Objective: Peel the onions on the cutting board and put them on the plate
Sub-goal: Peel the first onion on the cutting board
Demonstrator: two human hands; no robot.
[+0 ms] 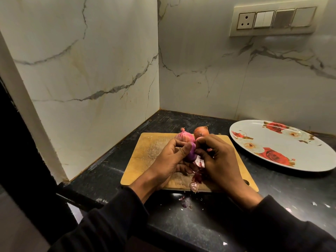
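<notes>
Over the wooden cutting board (145,151) my left hand (169,159) grips a purple onion (245,154), part of it bare of skin. My right hand (218,159) pinches the onion's skin on its right side; dark red peel (197,176) hangs down below both hands. At the board's far edge lie a pink unpeeled onion (182,137) and an orange-brown unpeeled onion (201,131). The white oval plate with red roses (283,148) stands to the right of the board with nothing on it.
The board lies on a black counter (181,215) in a corner of marble walls. Small peel scraps (184,201) lie on the counter in front of the board. A socket and switch panel (272,20) hangs on the right wall.
</notes>
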